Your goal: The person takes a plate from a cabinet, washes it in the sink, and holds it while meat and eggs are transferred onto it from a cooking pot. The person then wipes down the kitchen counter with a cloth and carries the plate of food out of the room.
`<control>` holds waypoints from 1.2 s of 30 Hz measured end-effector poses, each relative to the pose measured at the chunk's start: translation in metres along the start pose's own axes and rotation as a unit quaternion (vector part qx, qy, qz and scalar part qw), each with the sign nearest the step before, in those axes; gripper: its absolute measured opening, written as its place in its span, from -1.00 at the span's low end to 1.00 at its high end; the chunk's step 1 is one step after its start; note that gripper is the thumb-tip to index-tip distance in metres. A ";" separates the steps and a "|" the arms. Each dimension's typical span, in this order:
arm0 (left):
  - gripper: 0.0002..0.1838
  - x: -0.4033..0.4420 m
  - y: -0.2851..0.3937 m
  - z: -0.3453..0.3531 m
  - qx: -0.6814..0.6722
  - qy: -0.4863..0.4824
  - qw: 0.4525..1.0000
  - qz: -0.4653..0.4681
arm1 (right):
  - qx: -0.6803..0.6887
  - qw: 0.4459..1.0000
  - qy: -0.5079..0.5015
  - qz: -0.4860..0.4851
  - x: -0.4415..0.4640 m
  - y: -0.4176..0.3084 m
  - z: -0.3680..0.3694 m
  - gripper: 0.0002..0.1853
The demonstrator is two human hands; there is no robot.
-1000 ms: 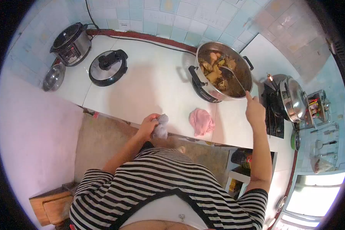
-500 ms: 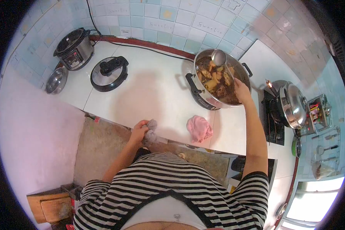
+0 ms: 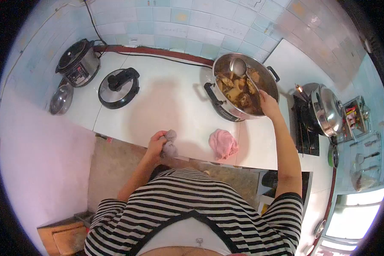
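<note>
My right hand (image 3: 269, 104) is closed around the handle of a metal ladle (image 3: 239, 67) at the near right rim of a large pot (image 3: 217, 99). The ladle's round bowl lies over the far left part of the pot. Chunks of food in brown broth (image 3: 235, 91) fill the pot. My left hand (image 3: 157, 143) grips a bunched grey cloth (image 3: 170, 147) at the counter's front edge. On the counter between my hands lies a crumpled pink cloth (image 3: 223, 144).
A black-rimmed lid (image 3: 118, 87), an electric cooker (image 3: 78, 64) and a metal bowl (image 3: 62, 99) stand on the left of the white counter (image 3: 192, 106). At right, a lidded wok (image 3: 326, 113) sits on the stove. Utensils (image 3: 365, 160) hang on the right wall.
The ladle's bowl has shifted slightly lower over the pot, and my right hand has moved a little with it. The left hand keeps the grey cloth. The whole view has shifted slightly.
</note>
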State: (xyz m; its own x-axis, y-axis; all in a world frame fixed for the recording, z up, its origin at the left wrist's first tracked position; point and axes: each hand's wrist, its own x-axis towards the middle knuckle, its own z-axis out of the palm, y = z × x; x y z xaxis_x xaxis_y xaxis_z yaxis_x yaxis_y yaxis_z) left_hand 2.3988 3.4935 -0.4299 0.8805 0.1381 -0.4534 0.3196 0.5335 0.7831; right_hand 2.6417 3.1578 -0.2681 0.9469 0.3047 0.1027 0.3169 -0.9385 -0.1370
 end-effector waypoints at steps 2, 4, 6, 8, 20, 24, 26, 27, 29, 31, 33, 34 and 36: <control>-0.75 0.008 -0.001 0.000 0.006 -0.018 1.000 0.015 | 0.018 1.000 0.016 0.016 -0.005 -0.003 -0.001 -0.62; -0.75 0.004 0.006 0.007 -0.002 -0.015 1.000 0.009 | 0.036 0.999 0.029 0.030 -0.009 -0.008 -0.004 -0.63; -0.75 0.001 0.007 0.010 -0.006 -0.012 1.000 -0.001 | -0.020 0.999 0.008 0.032 -0.015 -0.009 -0.006 -0.64; -0.74 0.005 0.004 0.010 0.003 -0.011 1.000 -0.009 | -0.047 0.998 0.012 0.048 -0.017 -0.007 -0.008 -0.64; -0.75 0.016 -0.009 0.034 0.015 -0.058 0.998 0.005 | -0.183 0.981 -0.013 0.061 -0.059 -0.020 -0.036 -0.52; -0.75 0.012 -0.012 0.060 -0.014 -0.055 0.998 -0.018 | -0.193 0.980 -0.027 0.031 -0.058 -0.001 -0.030 -0.51; -0.74 0.013 -0.016 0.069 0.019 -0.063 0.998 0.007 | -0.179 0.983 -0.016 0.028 -0.058 0.002 -0.037 -0.51; -0.74 0.012 -0.017 0.075 0.019 -0.061 0.998 0.007 | -0.166 0.986 -0.007 0.026 -0.058 0.002 -0.040 -0.51; -0.73 0.010 -0.019 0.085 0.004 -0.046 0.999 -0.015 | -0.183 0.983 -0.022 0.018 -0.059 0.004 -0.037 -0.51; -0.72 0.020 -0.037 0.086 0.020 -0.059 0.998 -0.006 | -0.196 0.980 -0.037 0.011 -0.059 0.009 -0.037 -0.51; -0.71 0.025 -0.044 0.093 0.036 -0.073 0.997 0.007 | -0.178 0.983 -0.047 0.011 -0.056 0.014 -0.042 -0.50; -0.72 0.023 -0.043 0.101 0.038 -0.070 0.997 0.010 | -0.177 0.983 -0.047 0.006 -0.056 0.017 -0.044 -0.50; -0.72 0.022 -0.048 0.113 0.038 -0.061 0.997 0.012 | -0.135 0.991 -0.020 0.000 -0.060 0.026 -0.044 -0.50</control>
State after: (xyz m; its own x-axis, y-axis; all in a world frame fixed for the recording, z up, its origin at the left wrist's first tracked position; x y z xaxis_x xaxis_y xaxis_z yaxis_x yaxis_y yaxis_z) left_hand 2.4425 3.3762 -0.4297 0.9227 0.0443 -0.3830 0.3200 0.4660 0.8249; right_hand 2.5908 3.1082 -0.2342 0.9498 0.3064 0.0633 0.2964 -0.9459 0.1323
